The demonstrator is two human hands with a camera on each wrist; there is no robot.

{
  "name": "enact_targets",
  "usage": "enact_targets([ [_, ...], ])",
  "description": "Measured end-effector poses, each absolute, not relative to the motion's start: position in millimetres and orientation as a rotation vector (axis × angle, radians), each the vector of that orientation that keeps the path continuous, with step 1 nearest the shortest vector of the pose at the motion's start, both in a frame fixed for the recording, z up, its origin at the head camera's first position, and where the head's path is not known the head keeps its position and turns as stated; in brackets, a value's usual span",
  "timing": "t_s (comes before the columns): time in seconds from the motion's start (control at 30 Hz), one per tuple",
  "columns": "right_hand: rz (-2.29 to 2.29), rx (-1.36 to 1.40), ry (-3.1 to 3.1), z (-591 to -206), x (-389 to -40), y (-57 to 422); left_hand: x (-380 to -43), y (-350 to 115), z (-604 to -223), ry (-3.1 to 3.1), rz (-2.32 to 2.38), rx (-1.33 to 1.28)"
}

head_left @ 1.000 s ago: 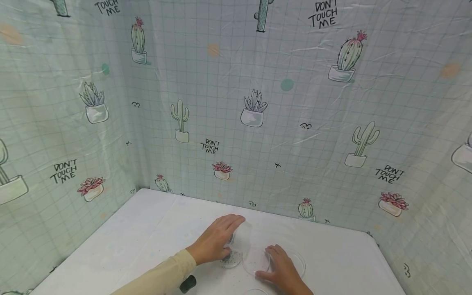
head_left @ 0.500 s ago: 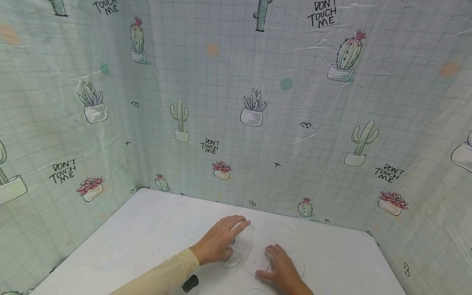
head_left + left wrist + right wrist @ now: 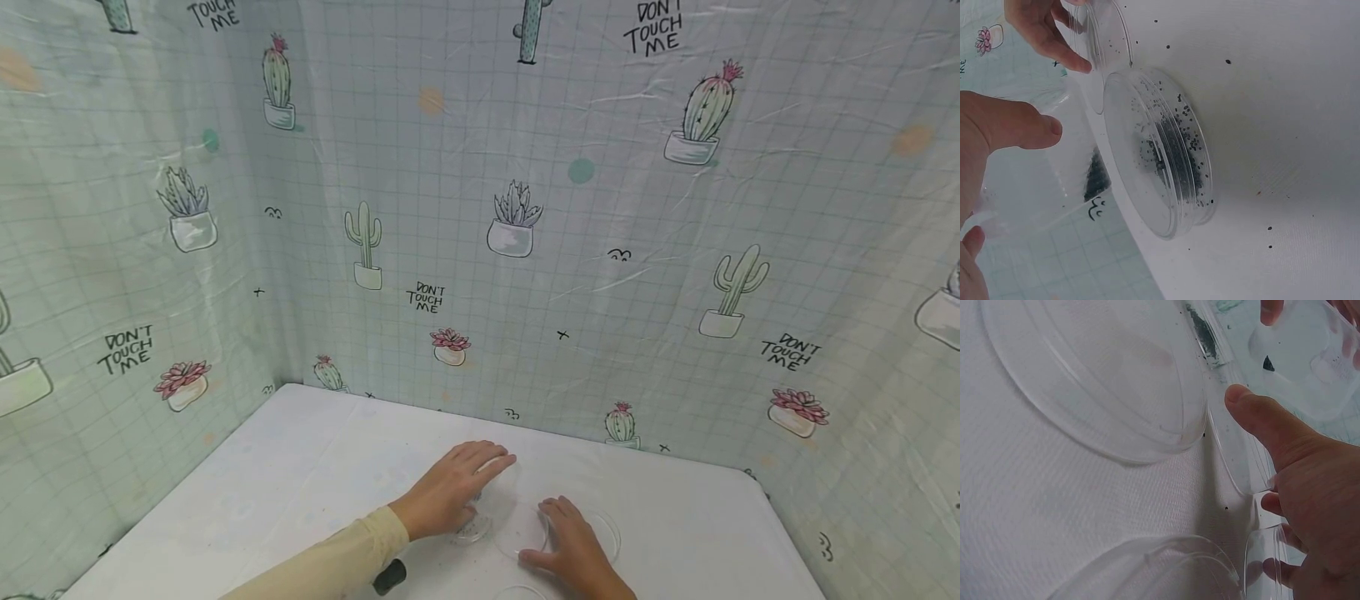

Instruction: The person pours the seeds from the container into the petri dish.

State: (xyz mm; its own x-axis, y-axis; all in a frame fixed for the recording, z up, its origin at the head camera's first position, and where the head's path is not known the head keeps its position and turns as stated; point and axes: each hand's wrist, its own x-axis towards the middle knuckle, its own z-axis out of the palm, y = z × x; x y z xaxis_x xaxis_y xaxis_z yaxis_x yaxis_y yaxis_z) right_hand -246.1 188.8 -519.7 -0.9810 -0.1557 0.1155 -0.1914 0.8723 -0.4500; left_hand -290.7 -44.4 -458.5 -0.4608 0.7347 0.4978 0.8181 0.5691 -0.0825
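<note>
My left hand [image 3: 444, 493] grips a clear plastic tub [image 3: 1025, 181], tilted above the table. A small heap of black grains [image 3: 1097, 177] sits in its corner. Close by it, a lidless-looking clear petri dish [image 3: 1124, 140] stands on the table with many black grains inside. My right hand [image 3: 573, 552] holds another petri dish [image 3: 517, 537] by its rim, thumb on one side and fingers on the other; a few specks show in it. In the right wrist view the thumb [image 3: 1260, 412] overlaps this dish's edge.
More clear dishes lie around my right hand: one dish [image 3: 611, 537] on its right and one dish [image 3: 520, 593] at the bottom edge. Loose black grains [image 3: 1228, 61] are scattered on the white table [image 3: 352, 467]. Behind hangs a cactus-print curtain [image 3: 480, 208].
My left hand has shifted slightly right and toward me with the tub, its index finger standing a little farther out. The right hand stays at the same dish.
</note>
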Motion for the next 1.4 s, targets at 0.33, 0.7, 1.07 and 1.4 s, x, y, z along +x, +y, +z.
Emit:
enact_targets([
  [0.33, 0.719, 0.260, -2.983, -517, -246, 187, -292, -39, -458, -2.274, -0.196, -1.287],
  [0.7, 0.691, 0.280, -2.962, -520, -246, 188, -293, -36, -457, -2.241, -0.150, -1.339],
  [1.07, 0.682, 0.283, -2.967, -519, -246, 188, -293, -35, -454, -2.226, -0.081, -1.364],
  [1.4, 0.686, 0.275, -2.984, -518, -247, 188, -296, -32, -455, -2.181, -0.053, -1.398],
])
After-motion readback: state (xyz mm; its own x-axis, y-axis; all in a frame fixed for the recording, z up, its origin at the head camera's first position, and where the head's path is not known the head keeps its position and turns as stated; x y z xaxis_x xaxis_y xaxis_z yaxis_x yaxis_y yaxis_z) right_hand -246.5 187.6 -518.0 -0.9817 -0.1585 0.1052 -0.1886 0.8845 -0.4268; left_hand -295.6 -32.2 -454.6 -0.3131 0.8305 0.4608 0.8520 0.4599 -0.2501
